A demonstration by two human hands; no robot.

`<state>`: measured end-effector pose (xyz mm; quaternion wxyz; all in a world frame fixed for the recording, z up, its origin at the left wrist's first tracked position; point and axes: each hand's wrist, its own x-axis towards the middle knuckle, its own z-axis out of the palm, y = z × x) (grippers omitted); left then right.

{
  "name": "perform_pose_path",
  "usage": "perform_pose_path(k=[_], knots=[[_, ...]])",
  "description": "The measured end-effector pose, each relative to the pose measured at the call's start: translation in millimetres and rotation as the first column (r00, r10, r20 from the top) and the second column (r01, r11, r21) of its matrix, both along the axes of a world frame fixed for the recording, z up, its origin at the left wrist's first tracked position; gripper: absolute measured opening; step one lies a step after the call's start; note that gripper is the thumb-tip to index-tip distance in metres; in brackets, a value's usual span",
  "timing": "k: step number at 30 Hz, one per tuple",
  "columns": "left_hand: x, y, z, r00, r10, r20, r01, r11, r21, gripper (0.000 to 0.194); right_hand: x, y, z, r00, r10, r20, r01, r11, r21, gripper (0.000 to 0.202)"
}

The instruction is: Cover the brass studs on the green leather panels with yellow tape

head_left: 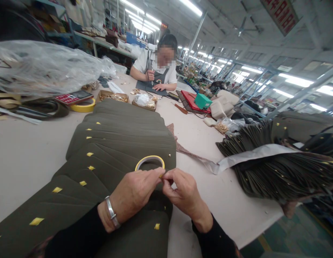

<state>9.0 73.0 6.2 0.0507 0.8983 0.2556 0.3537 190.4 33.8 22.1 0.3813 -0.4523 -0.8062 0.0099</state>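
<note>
My left hand (135,188), a bangle at its wrist, is closed on a narrow roll of yellow tape (150,157) whose ring stands out beyond the fingers. Close against it, my right hand (182,191) pinches at the tape's near edge; the fingertips of both hands meet there and hide the tape end. Under the hands lie overlapping dark green fabric panels (123,132), fanned out across the table. Small yellow tape pieces (57,190) stick to several of them. One panel carries a small metal stud (169,155) near its right edge.
Across the table (198,222) a person (155,68) works with a hand tool. Boxes of gold-coloured metal parts (114,97), a wide yellow tape roll (83,105) and plastic wrap (48,66) lie at the back and left. A tall stack of green panels (282,172) stands at right.
</note>
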Motion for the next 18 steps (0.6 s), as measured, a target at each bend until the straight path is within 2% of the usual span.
perform_pose_path(k=[4,6,8,10,12,14,18], knots=[[-0.3,2.7,5.6,0.999,0.023,-0.038,-0.023,1.0,-0.008,0.018,-5.8,-5.3,1.0,0.998,-0.056,-0.012,0.056,0.998,0.019,0.016],[0.8,2.2,7.8,0.999,0.03,-0.042,-0.03,1.0,-0.006,0.019,-10.7,-7.1,2.8,0.989,-0.117,-0.089,0.115,0.993,-0.031,0.016],[3.1,-1.0,10.1,0.999,0.05,-0.02,-0.049,0.998,0.027,0.021,-13.9,-6.0,2.7,0.949,-0.221,-0.226,0.182,0.967,-0.179,0.014],[5.9,-6.1,12.2,0.999,0.047,0.017,-0.048,0.997,0.066,0.022,-11.7,-0.5,-0.6,0.856,-0.355,-0.377,0.202,0.899,-0.388,0.01],[7.8,-9.8,12.8,1.0,0.014,0.027,-0.016,0.997,0.07,0.021,-2.4,8.6,-6.1,0.738,-0.474,-0.48,0.153,0.81,-0.565,0.012],[8.3,-8.2,10.6,0.999,0.02,-0.035,-0.018,0.999,0.04,0.018,12.1,18.8,-11.6,0.665,-0.529,-0.528,0.069,0.747,-0.661,0.02],[6.5,9.7,0.3,0.944,0.179,-0.276,-0.189,0.982,-0.01,0.01,37.9,33.2,-18.9,0.687,-0.474,-0.552,-0.066,0.715,-0.696,0.027]])
